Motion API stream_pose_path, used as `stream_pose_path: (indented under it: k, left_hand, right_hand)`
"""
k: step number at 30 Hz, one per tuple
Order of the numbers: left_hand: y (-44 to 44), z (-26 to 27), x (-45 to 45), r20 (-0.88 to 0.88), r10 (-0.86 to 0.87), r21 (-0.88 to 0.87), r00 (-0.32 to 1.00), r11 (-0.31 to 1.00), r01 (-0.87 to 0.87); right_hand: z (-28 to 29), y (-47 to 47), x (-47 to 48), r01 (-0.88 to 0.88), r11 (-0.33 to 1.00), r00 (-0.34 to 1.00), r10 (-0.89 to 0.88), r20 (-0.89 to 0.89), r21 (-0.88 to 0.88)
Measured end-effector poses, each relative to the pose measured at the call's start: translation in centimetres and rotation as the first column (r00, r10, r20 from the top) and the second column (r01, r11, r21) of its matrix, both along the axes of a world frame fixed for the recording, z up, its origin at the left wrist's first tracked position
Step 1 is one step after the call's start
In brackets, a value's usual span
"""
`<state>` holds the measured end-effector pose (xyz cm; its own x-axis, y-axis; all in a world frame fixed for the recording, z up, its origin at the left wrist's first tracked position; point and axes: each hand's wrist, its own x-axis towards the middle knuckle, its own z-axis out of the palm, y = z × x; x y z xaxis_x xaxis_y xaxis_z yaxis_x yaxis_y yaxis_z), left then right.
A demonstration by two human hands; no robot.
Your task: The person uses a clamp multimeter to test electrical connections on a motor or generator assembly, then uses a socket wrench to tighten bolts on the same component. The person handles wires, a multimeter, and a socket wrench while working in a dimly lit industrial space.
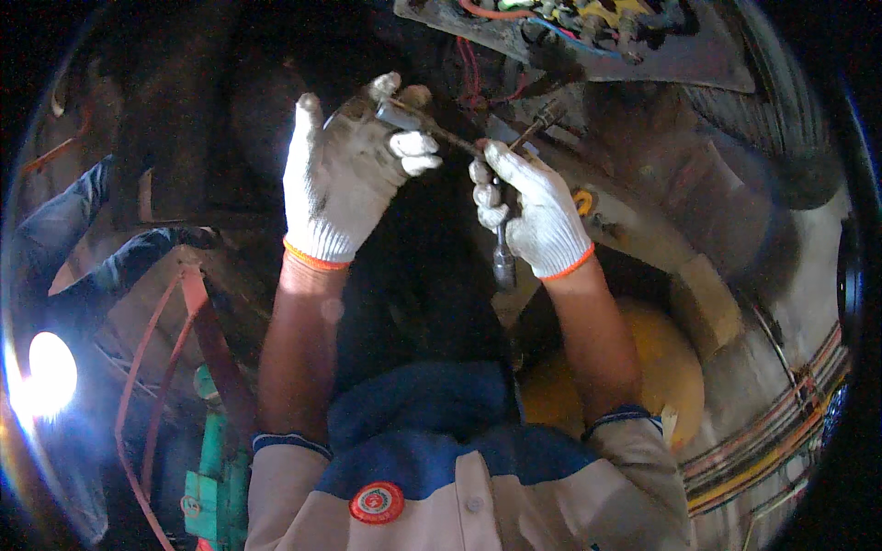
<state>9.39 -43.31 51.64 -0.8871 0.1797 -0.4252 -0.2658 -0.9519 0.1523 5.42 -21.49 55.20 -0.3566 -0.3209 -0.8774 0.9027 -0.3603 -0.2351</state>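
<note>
White knit work gloves with orange cuffs cover both hands. My right hand (527,206) is closed around a metal socket wrench (504,251) with several arms; one arm with a socket points down below my fingers, another reaches up and right. A third thin arm (444,134) runs up and left to my left hand (351,165). A shiny metal socket (397,116) lies at its far end, between the fingers of my left hand, whose thumb is spread away. The palm of the left glove is stained dark.
A metal tray (675,65) with wires and fittings is at the top right. A red metal stand (196,289) and a green jack-like device (203,503) are at left, near a bright lamp (53,375) and another person's sleeve (131,258). Cables (765,461) run along the right.
</note>
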Motion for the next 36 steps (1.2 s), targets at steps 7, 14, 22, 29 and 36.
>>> stream_pose_path:
  k: [7,14,22,29,36]
  left_hand:
    - [-0.8,2.4,0.3,0.091,-0.345,-0.996,0.934,-0.028,0.087]
    - [0.0,5.2,-2.2,0.307,-0.512,-0.861,0.802,-0.509,0.005]
    - [-0.1,5.8,-5.6,0.248,-0.516,-0.753,0.820,-0.635,-0.171]
    - [2.6,12.5,-6.9,0.545,-0.373,-0.303,0.751,-0.923,-0.238]
    - [-1.6,7.3,-7.3,0.426,-0.521,-0.583,0.739,-0.783,-0.216]
  right_hand:
    - [1.3,-2.1,-3.7,-0.427,0.757,0.798,0.573,-0.189,0.495]
    - [1.8,-3.3,-7.6,-0.502,0.765,0.722,0.628,-0.291,0.404]
    - [0.4,-3.9,-9.8,-0.444,0.771,0.658,0.627,-0.417,0.458]
    - [-1.7,-5.3,-8.5,-0.276,0.948,0.775,0.318,-0.546,0.161]
    - [-1.3,-6.4,-7.8,-0.109,0.561,0.404,0.779,-0.479,0.821]
